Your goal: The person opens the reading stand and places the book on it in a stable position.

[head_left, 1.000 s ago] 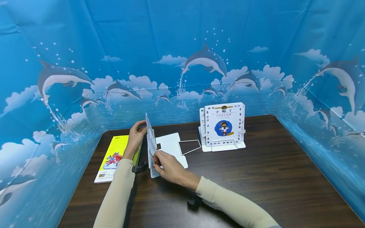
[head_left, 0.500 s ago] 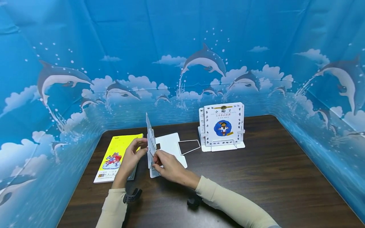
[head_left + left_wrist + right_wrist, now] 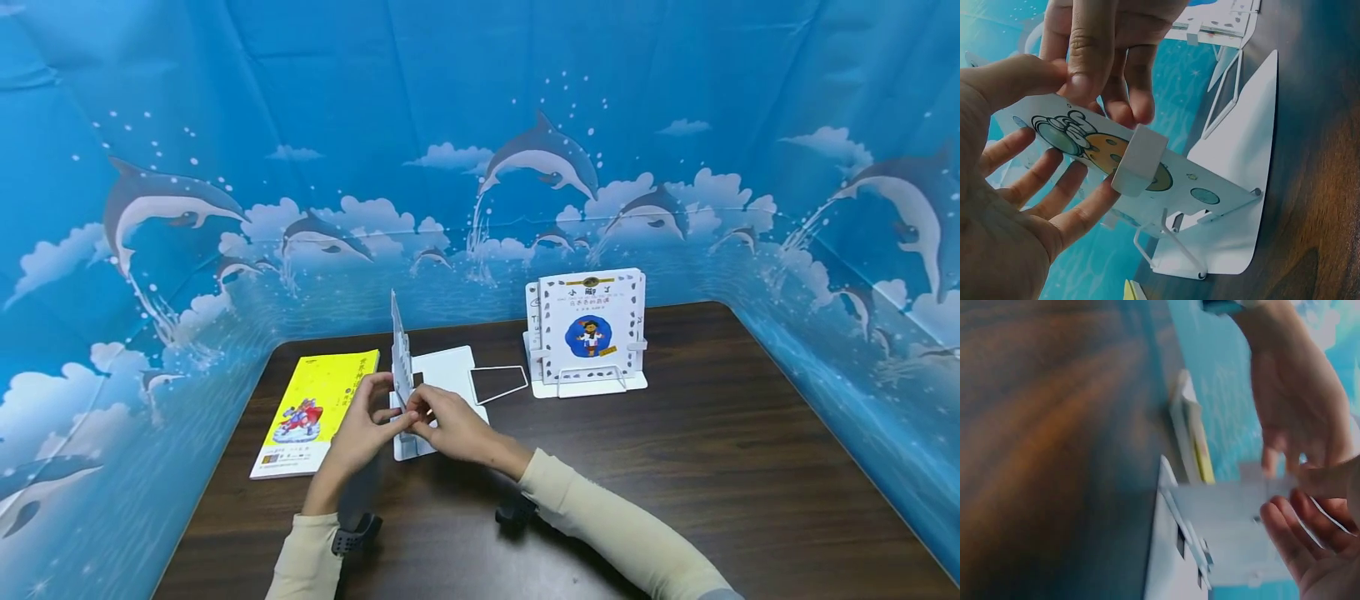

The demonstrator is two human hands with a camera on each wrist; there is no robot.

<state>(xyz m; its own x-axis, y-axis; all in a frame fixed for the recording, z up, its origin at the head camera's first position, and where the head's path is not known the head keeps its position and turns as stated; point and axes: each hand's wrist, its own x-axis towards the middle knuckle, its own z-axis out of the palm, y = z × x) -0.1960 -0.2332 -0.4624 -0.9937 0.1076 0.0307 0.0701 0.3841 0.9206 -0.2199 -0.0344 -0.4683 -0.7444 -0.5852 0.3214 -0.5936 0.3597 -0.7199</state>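
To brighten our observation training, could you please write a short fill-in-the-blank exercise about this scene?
1. The bookstand at the left hand and right hand has a flat base coloured ____.
2. The book lying flat has a white and ____ cover.
3. The blue backdrop shows leaping ____.

Missing words: white; yellow; dolphins.

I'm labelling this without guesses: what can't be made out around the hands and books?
Head: markings on the upright panel, seen nearly edge-on.
Head: the yellow book's small print, too small.
Head: what stands behind the white-covered book, mostly covered by it.
Right wrist: part of the right hand, cut off by the edge.
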